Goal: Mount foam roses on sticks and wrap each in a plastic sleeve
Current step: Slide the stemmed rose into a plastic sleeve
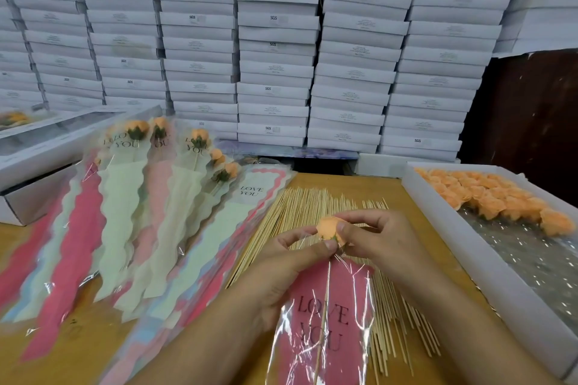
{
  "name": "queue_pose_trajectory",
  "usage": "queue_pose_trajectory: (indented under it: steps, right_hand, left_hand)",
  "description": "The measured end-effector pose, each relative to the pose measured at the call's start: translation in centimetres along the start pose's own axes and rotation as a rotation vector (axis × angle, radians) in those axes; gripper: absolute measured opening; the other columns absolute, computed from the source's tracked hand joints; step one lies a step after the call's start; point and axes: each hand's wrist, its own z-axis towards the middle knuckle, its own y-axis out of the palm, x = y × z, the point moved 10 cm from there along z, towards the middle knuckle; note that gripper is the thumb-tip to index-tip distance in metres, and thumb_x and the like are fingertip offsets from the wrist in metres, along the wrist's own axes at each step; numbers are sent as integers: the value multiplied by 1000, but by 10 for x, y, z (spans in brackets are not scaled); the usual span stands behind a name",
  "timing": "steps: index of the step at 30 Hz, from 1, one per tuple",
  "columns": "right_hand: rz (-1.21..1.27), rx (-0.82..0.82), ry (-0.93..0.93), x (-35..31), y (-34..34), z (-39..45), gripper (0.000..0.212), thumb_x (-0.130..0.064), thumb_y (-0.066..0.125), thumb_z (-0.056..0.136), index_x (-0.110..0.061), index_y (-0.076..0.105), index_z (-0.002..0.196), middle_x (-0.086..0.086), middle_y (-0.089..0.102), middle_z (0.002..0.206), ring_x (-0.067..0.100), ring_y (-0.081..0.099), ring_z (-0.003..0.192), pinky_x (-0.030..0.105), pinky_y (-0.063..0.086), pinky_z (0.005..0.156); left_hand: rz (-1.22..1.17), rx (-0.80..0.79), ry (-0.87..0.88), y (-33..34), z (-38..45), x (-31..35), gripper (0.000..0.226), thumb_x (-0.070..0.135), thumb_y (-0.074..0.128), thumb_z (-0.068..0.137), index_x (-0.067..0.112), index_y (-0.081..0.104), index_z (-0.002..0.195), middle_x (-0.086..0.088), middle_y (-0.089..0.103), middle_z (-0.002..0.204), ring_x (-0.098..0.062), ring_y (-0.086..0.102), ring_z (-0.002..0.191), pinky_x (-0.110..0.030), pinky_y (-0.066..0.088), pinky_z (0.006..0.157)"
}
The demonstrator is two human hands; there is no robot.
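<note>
Holding an orange foam rose (330,227) w/ both hands, the person works just above the wooden surface (359,184). The right hand (380,236) has its grip on the rose head, fingers curled round it. The left hand (292,262) pinches the rose's green base, right where the stick (323,316) goes in. The stick runs down toward the person, inside a clear plastic sleeve (328,328) w/ a pink card that says LOVE YOU. Under the hands lies a big pile of bare sticks (300,206). On the right sits a white tray (488,262) w/ more orange roses (488,197). On the left lie finished wrapped roses (137,131) and a stack of empty sleeves (244,216). Stacked white boxes (275,47) fill the back.
</note>
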Motion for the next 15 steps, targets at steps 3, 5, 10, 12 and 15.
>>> queue_pose_trajectory:
  steps: [3,5,10,12,15]
  right_hand:
    - [-14,-7,11,0,1,-2,20,-10,70,90,-29,78,89,-1,78,82,17,75,75,25,60,65]
    - [-7,-10,9,0,1,-3,19,-9,70,90,-26,77,91,3,78,82,20,76,76,26,61,66]
    - [0,-5,6,0,2,-3,23,-10,70,90,-30,79,85,0,78,79,12,74,68,18,54,57]
    - [-9,-10,19,1,2,-2,23,-12,68,92,-31,79,86,-3,77,81,11,73,69,16,52,57]
    - [-22,-23,35,3,3,-1,20,-14,67,92,-29,79,89,-6,77,85,9,73,77,15,53,61]
  left_hand:
    - [3,-15,-6,1,0,-1,61,15,91,63,13,69,120,-26,74,103,-35,72,84,-43,60,79]
    - [11,-25,-12,3,0,-1,60,16,90,64,15,69,120,-24,75,103,-33,73,82,-40,62,73]
    - [9,-9,-1,0,1,0,68,17,91,59,20,66,121,-22,76,101,-34,75,84,-39,61,72]
    - [9,-6,3,-1,2,0,73,19,92,54,22,65,122,-20,76,100,-34,75,84,-38,61,72]
    - [-7,-1,4,-2,3,0,78,18,92,53,24,62,124,-20,76,100,-33,75,82,-37,60,68]
